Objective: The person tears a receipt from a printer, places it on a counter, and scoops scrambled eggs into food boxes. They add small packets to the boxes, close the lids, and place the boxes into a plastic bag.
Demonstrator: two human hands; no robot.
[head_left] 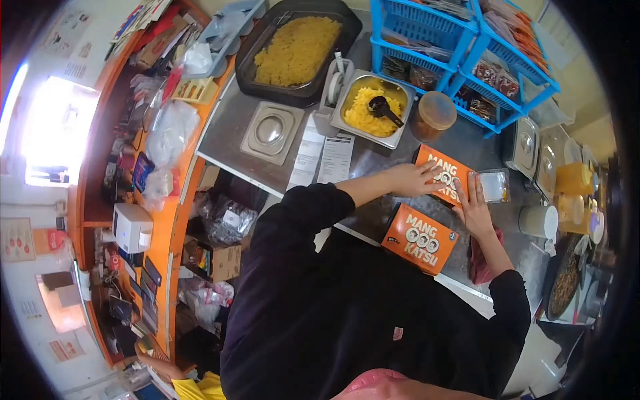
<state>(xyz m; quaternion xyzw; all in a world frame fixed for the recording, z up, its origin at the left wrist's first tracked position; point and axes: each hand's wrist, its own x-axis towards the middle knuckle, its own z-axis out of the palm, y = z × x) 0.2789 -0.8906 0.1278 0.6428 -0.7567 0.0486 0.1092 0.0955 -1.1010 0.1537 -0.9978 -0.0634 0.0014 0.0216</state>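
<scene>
Fisheye warp, dark vignetted corners, blown-out window glare left, counter evenly lit

One head-worn fisheye view, looking steeply down.
It sits above the person's chest and arms, close over the steel bench (240,133), the edges curving away.

Left hand (415,179) and right hand (475,208) partly cover the far box (445,175); receipt (335,158) print illegible.
</scene>
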